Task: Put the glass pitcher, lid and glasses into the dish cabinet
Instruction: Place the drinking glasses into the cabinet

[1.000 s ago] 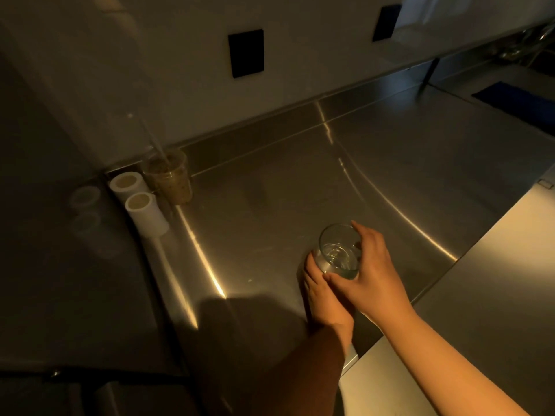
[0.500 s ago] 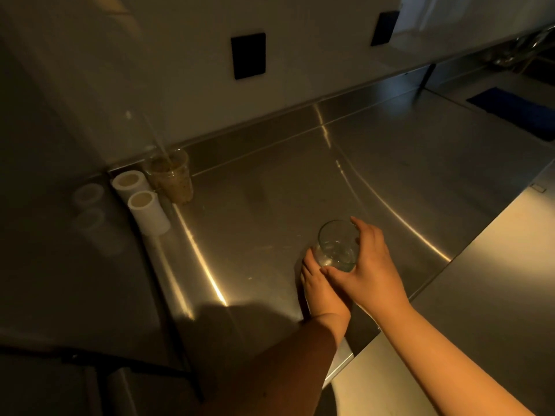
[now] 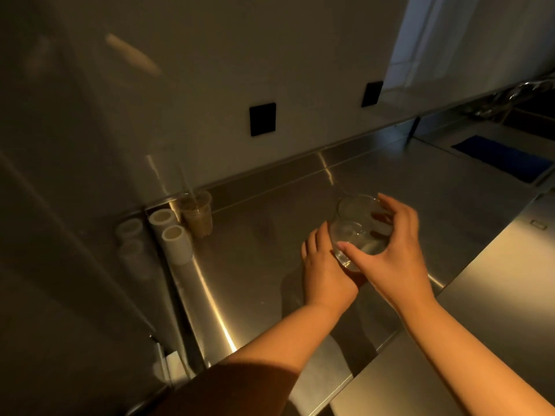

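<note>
- One glass [image 3: 357, 232] in hand above the steel counter [image 3: 270, 235], tilted, mouth toward the wall.
- Right hand [image 3: 393, 256] curled over the glass from the near side, thumb on one wall, fingers on the other.
- Left hand [image 3: 326, 271] cupped under and beside the base, fingers bent against it; supporting, as far as can be told.
- Looks lifted off the counter, though contact underneath hidden by the hands.
- No pitcher, lid, other glasses or dish cabinet in view; impossible to tell what is already stowed.
- Judged from this: mid-task at best, with this glass picked up but not yet carried to the cabinet.
- Left to do at least: carry and shelve this glass.
- Plastic cup [image 3: 196, 216] with a straw and two white tubes [image 3: 171, 235] in the back corner, well apart from the hands.
</note>
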A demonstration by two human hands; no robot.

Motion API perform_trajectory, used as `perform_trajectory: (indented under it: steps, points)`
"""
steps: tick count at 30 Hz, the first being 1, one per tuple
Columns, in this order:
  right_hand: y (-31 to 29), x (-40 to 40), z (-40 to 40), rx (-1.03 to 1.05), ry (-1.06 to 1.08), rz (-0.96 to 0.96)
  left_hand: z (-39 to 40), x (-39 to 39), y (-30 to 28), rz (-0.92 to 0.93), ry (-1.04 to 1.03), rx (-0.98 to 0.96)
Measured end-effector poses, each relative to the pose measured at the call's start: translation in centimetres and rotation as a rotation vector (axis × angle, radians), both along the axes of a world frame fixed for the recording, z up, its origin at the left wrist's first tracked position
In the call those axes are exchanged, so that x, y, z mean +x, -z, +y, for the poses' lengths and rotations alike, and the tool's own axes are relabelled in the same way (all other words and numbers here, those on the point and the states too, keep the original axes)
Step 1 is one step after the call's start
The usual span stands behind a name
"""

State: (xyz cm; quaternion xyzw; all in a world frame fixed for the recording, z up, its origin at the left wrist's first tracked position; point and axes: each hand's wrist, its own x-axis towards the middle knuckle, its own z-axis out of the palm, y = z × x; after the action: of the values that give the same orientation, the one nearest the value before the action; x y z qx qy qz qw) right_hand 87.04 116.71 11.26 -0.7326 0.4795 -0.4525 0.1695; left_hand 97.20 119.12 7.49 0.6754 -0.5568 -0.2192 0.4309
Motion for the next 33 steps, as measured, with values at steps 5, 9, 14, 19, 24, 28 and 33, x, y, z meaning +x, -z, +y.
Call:
perform_trajectory:
  steps: [5, 9, 14, 19, 24, 28, 33]
  points:
    - [-5.4, 0.3, 2.7, -0.132, -0.049, -0.149, 2.3, 0.4, -5.1, -0.061, -0.031, -0.249]
    - [-9.0, 0.5, 5.6, -0.251, -0.12, -0.219, 5.2, 0.9, -9.1, -0.115, -0.039, -0.329]
    - [-13.3, 1.0, 10.4, -0.306, -0.212, -0.288, 10.7, 1.5, -13.9, -0.192, -0.046, -0.39]
    - [-16.7, 2.3, 16.7, -0.335, -0.298, -0.328, 17.9, 2.8, -17.6, -0.287, -0.14, -0.484]
    - [-19.6, 4.7, 24.2, -0.352, -0.408, -0.372, 26.5, 4.5, -20.2, -0.35, -0.258, -0.561]
    - [-21.4, 6.7, 30.2, -0.35, -0.507, -0.4, 32.9, 6.2, -21.8, -0.399, -0.368, -0.608]
    - [-23.1, 9.7, 37.0, -0.353, -0.617, -0.404, 40.1, 8.3, -22.9, -0.409, -0.486, -0.62]
